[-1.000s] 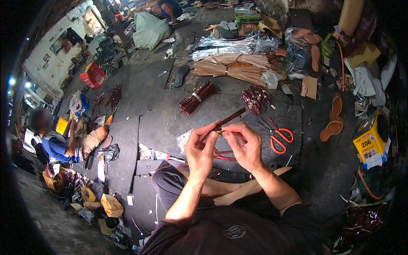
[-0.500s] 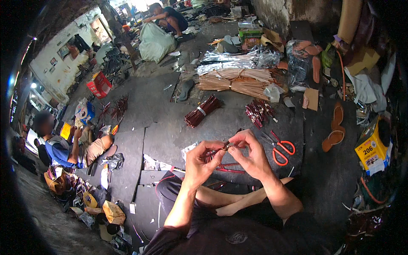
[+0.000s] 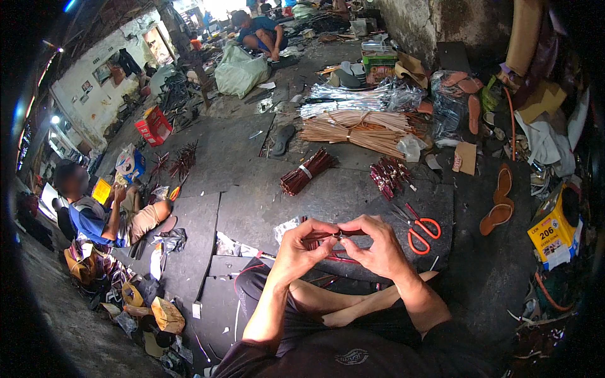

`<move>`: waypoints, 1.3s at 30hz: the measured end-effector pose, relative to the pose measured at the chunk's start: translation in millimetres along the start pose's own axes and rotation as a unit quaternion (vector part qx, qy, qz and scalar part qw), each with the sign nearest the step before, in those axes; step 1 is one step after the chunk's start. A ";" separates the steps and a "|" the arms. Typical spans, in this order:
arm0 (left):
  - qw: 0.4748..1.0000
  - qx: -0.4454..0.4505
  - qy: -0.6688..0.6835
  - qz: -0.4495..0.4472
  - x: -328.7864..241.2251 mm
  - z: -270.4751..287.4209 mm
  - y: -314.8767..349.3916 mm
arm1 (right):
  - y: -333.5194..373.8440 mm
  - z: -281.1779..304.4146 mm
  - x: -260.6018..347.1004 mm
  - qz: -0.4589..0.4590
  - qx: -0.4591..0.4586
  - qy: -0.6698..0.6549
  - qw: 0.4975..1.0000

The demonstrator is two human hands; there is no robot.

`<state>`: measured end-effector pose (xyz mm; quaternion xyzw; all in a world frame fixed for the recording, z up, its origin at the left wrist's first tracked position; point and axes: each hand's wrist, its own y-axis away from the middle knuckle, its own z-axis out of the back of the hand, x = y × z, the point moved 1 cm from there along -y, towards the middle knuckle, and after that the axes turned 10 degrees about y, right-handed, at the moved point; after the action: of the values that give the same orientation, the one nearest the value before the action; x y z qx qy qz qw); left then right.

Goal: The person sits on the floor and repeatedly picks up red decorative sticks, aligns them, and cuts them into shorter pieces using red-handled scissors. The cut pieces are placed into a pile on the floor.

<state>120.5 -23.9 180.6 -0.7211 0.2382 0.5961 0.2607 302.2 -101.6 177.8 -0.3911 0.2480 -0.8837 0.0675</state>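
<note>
My left hand [image 3: 301,251] and my right hand [image 3: 380,251] meet in front of my crossed legs, each closed in a pinch. Between the fingertips is a thin dark red strip [image 3: 339,235], mostly hidden by the fingers. More dark red strips [image 3: 343,259] lie on the dark floor mat just beneath the hands. To the right of my right hand rest scissors [image 3: 423,234] with orange handles. Farther out lie a banded bundle of dark red strips [image 3: 309,171] and a looser bundle with pale ends [image 3: 391,176].
Beyond are tan strips [image 3: 359,133] and silver strips [image 3: 346,101]. Sandals [image 3: 498,211] and a yellow box [image 3: 551,230] stand at right. A co-worker [image 3: 97,217] sits at left near scraps [image 3: 169,315]; another person [image 3: 261,34] squats at the back beside a pale sack [image 3: 242,72].
The view has shifted slightly. My right fingers have come down, and both pinches now meet more level on the strip. The far person's arm has moved from the sack toward the floor.
</note>
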 end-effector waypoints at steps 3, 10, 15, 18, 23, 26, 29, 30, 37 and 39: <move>1.000 0.010 0.015 -0.003 4.7 4.6 0.2 | 0.6 -2.8 -1.6 0.000 0.003 -0.026 1.000; 1.000 -0.023 -0.008 0.009 0.8 2.4 4.9 | 1.1 -4.7 0.2 0.002 0.004 -0.059 0.998; 0.996 -0.089 0.006 -0.011 6.8 -8.6 0.6 | 2.1 -7.2 -3.3 -0.060 -0.023 -0.077 0.995; 0.994 -0.099 -0.016 -0.047 9.2 -10.5 1.2 | -0.2 -2.2 -7.2 -0.056 -0.021 -0.070 0.996; 0.987 -0.062 -0.117 -0.086 15.3 -5.6 2.8 | 2.3 -4.3 -12.7 -0.001 -0.016 -0.076 0.997; 0.994 -0.069 -0.035 -0.077 16.6 -8.8 2.7 | 1.4 -7.5 -12.8 0.051 -0.043 -0.051 0.996; 0.988 -0.087 0.124 -0.027 23.7 -10.1 -6.1 | 2.8 -11.5 -18.5 0.117 -0.136 0.041 0.983; 0.980 -0.094 0.174 -0.005 25.2 -8.9 -7.5 | 2.4 -13.8 -20.2 0.139 -0.136 0.067 0.979; 0.990 -0.095 0.102 0.024 27.3 -8.2 -4.3 | -3.8 0.7 -10.9 -0.049 -0.048 -0.084 0.994; 0.991 -0.079 0.105 0.018 27.0 -6.6 -3.0 | -3.2 0.9 -21.9 -0.051 0.011 -0.096 0.994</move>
<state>132.1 -26.9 155.3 -0.7937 0.2294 0.5387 0.1652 318.1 -92.3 165.4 -0.4852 0.2101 -0.8473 0.0503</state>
